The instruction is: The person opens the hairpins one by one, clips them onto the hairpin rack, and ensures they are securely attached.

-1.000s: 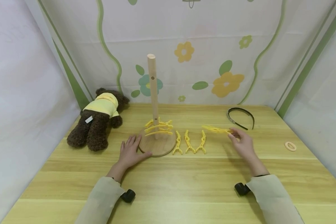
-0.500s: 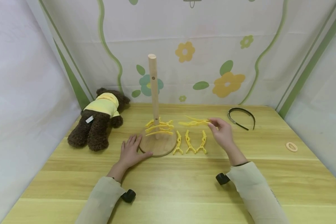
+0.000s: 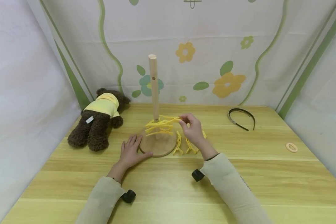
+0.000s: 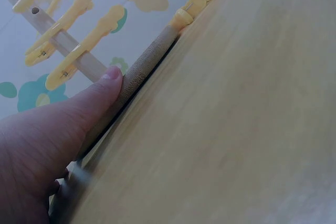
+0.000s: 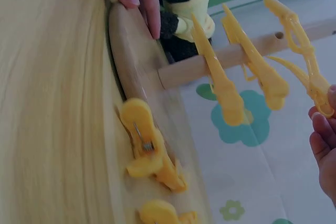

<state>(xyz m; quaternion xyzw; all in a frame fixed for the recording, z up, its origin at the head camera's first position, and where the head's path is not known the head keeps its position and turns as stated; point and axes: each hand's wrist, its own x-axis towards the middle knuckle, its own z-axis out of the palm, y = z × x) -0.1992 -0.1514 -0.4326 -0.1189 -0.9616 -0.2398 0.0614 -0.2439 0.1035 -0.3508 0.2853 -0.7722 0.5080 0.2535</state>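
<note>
A wooden post [image 3: 154, 90] stands upright on a round wooden base [image 3: 156, 148]. My left hand [image 3: 130, 152] rests at the base's left side, its thumb on the front rim and its other fingers spread. Low on the post, yellow hair clips [image 5: 218, 77] are clamped one above another. My right hand [image 3: 193, 129] pinches the tail end of another yellow hair clip [image 5: 310, 66]; the clip's jaws are spread at the post, above the clamped ones. Whether it touches the post I cannot tell. Right of the base lie several hair clips [image 3: 178, 143], partly hidden behind my right hand.
A brown teddy bear [image 3: 100, 115] in a yellow top lies face down at the back left. A black headband [image 3: 240, 110] is at the back right, and a small pale ring [image 3: 291, 147] near the right edge. A flowered cloth [image 3: 201, 49] hangs behind the table [image 3: 162, 186].
My right hand has carried the hair clip leftward from the right of the table clips to the post, and its jaws have opened. My left hand has stayed at the base.
</note>
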